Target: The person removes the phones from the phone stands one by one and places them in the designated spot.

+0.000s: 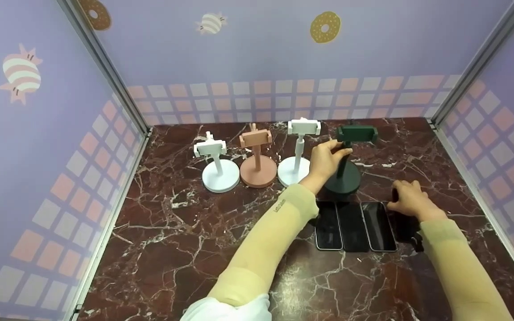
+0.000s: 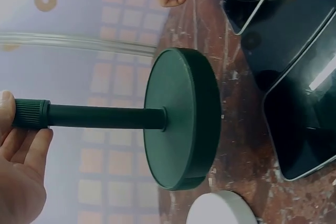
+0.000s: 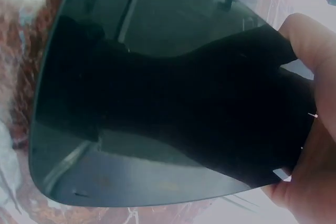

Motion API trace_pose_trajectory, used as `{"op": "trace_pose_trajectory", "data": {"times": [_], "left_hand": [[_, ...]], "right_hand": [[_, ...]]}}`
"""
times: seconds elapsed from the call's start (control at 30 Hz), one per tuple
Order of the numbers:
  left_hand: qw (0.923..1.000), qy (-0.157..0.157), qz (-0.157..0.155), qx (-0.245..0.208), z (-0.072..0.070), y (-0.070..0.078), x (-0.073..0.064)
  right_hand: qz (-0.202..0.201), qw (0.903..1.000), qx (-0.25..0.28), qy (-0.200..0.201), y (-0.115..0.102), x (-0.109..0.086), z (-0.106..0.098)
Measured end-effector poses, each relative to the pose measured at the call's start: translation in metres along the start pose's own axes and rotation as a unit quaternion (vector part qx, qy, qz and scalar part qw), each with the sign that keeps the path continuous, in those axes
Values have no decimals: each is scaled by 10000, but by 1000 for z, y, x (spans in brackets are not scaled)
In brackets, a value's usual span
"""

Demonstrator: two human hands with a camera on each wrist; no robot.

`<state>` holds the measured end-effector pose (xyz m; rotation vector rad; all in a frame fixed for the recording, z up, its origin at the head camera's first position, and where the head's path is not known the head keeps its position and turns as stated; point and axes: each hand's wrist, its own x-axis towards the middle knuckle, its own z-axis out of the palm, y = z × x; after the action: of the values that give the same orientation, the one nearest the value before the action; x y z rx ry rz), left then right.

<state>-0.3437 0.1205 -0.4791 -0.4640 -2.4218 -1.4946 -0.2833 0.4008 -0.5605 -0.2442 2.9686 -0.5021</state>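
My left hand [image 1: 326,159] grips the upper post of a dark green phone stand [image 1: 344,180]. In the left wrist view, the fingers of that hand [image 2: 23,174] wrap the ribbed collar above the stand's round base [image 2: 170,93]. To the right, my right hand [image 1: 411,199] holds a black smartphone [image 1: 405,225] by its far end. The right wrist view shows the phone's glossy dark face [image 3: 157,98] between the thumb and fingers of my right hand [image 3: 320,85]. Three smartphones lie side by side on the table: left [image 1: 328,229], middle [image 1: 354,229] and right [image 1: 378,227].
Left of the green stand are a tall white stand [image 1: 287,171], a terracotta stand [image 1: 258,174] and a shorter white stand [image 1: 220,178]. The marbled tabletop [image 1: 163,249] is enclosed by patterned panels [image 1: 261,53] at the back and both sides.
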Motion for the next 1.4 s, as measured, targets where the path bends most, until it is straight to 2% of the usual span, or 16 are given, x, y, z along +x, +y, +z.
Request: {"op": "trace_pose_trajectory", "data": {"times": [0.27,0.43,0.63,0.97,1.17,1.27,1.4], "left_hand": [[9995,38,-196,238,12,-15,-1],[9988,55,-376,319,18,-22,-1],[9987,1,-465,226,21,-26,0],[9977,-27,-568,378,27,-28,1],[9974,23,-595,400,29,-27,3],[9967,-49,-636,502,30,-26,4],[9949,-130,-805,601,30,-23,7]], "right_hand": [[-122,9998,137,-19,-1,5,9],[-20,9998,111,-153,-1,7,14],[174,9997,120,-159,-2,9,19],[325,9988,355,-17,-1,10,26],[30,9991,385,186,1,11,29],[-195,9989,348,264,2,11,29],[-274,9987,325,284,3,11,29]]}}
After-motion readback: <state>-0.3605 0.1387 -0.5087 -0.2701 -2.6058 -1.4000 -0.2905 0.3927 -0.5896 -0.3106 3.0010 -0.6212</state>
